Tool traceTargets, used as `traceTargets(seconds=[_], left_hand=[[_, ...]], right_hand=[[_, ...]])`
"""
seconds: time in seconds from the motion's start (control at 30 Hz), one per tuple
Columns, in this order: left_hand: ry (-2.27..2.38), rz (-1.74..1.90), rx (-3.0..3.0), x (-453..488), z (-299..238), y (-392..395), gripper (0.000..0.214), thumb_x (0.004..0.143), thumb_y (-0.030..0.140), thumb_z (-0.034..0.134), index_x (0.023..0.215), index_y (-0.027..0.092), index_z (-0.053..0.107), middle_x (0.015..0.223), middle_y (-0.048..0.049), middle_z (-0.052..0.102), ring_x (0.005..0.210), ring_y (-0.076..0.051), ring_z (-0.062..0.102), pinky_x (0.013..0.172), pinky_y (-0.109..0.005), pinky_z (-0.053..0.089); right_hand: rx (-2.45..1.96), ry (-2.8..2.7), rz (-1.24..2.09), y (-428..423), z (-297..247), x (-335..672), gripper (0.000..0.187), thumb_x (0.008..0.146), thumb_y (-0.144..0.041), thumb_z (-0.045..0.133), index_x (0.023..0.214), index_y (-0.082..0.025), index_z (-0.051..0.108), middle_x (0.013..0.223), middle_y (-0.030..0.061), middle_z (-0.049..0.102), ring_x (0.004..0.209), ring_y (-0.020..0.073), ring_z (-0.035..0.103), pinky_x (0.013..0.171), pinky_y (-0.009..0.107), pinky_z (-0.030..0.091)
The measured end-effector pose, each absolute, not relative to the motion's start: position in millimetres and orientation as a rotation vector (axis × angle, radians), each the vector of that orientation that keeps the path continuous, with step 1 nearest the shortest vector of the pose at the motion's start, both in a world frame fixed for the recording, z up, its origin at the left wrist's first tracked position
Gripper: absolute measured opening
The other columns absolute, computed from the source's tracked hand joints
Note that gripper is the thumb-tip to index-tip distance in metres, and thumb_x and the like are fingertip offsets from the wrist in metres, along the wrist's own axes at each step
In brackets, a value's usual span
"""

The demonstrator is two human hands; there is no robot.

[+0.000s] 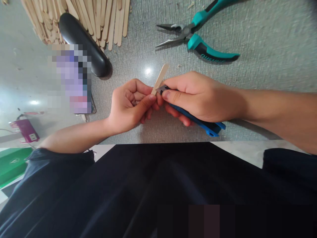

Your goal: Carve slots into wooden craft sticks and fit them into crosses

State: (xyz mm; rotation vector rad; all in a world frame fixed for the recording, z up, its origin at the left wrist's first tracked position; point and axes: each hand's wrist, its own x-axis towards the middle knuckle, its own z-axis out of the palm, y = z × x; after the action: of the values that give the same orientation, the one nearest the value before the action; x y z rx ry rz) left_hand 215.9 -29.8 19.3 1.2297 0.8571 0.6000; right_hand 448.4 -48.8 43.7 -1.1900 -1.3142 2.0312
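My left hand (pixel 130 105) is closed in a pinch on a short wooden craft stick (pixel 160 77), which points up and to the right above the grey table. My right hand (pixel 198 96) is wrapped round a blue utility knife (pixel 198 121); its metal tip (pixel 162 89) rests against the stick just above my left fingertips. The knife's blue handle sticks out below my right palm. Both hands meet near the table's front edge, over my dark clothing.
A pile of wooden craft sticks (pixel 99 16) lies at the back left with a black oblong case (pixel 83 43) on it. Teal needle-nose pliers (pixel 198 36) lie open at the back right. A blurred-out object (pixel 69 79) sits left; a purple item (pixel 24 129) and green box (pixel 12 163) are off the table's left.
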Motion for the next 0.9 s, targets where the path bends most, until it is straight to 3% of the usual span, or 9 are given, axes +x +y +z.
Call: traceTargets(seconds=[0.2,0.4,0.63,0.77,0.9], left_hand=[[0.857,0.548,1.249,213.3,21.0,-27.1,0.051,0.107,0.067,0.089,0.105,0.024,0.062,0.087,0.0019,0.088,0.056,-0.011,0.076,0.041,-0.021,0.055],[0.842,0.580,1.229,212.7,18.5,-28.2,0.041,0.111,0.056,0.087,0.113,0.023,0.064,0.091,-0.0006,0.090,0.068,-0.017,0.086,0.049,-0.025,0.063],[0.913,0.595,1.271,213.4,18.7,-32.5,0.042,0.110,0.060,0.087,0.110,0.023,0.067,0.089,-0.0014,0.089,0.061,-0.014,0.078,0.048,-0.026,0.058],[0.935,0.635,1.468,209.0,11.8,-30.3,0.036,0.117,0.059,0.077,0.110,0.025,0.069,0.082,0.0018,0.085,0.050,-0.009,0.063,0.045,-0.026,0.046],[0.909,0.655,1.802,202.3,14.9,-27.7,0.019,0.121,0.041,0.067,0.115,0.024,0.073,0.069,0.0055,0.074,0.050,-0.008,0.054,0.051,-0.029,0.043]], right_hand=[[-1.047,-1.213,2.099,-48.4,37.6,452.6,0.031,0.121,-0.026,0.063,0.091,-0.020,0.067,0.070,-0.0050,0.067,0.040,0.0091,0.059,0.036,0.022,0.043],[-1.064,-1.107,2.007,-53.4,37.1,449.9,0.029,0.121,-0.023,0.056,0.094,-0.021,0.067,0.070,-0.0037,0.067,0.042,0.0121,0.062,0.037,0.024,0.047],[-1.282,-1.284,1.809,-58.1,40.1,442.2,0.035,0.121,-0.016,0.052,0.088,-0.025,0.062,0.071,-0.0050,0.066,0.043,0.0102,0.061,0.037,0.026,0.044],[-1.445,-1.609,1.600,-57.1,49.2,452.1,0.036,0.121,-0.028,0.059,0.085,-0.027,0.057,0.063,-0.0035,0.062,0.052,0.0136,0.059,0.053,0.033,0.044],[-1.536,-1.837,1.412,-57.6,61.3,465.0,0.021,0.118,-0.032,0.062,0.098,-0.027,0.062,0.077,0.0022,0.068,0.075,0.0221,0.064,0.071,0.040,0.042]])
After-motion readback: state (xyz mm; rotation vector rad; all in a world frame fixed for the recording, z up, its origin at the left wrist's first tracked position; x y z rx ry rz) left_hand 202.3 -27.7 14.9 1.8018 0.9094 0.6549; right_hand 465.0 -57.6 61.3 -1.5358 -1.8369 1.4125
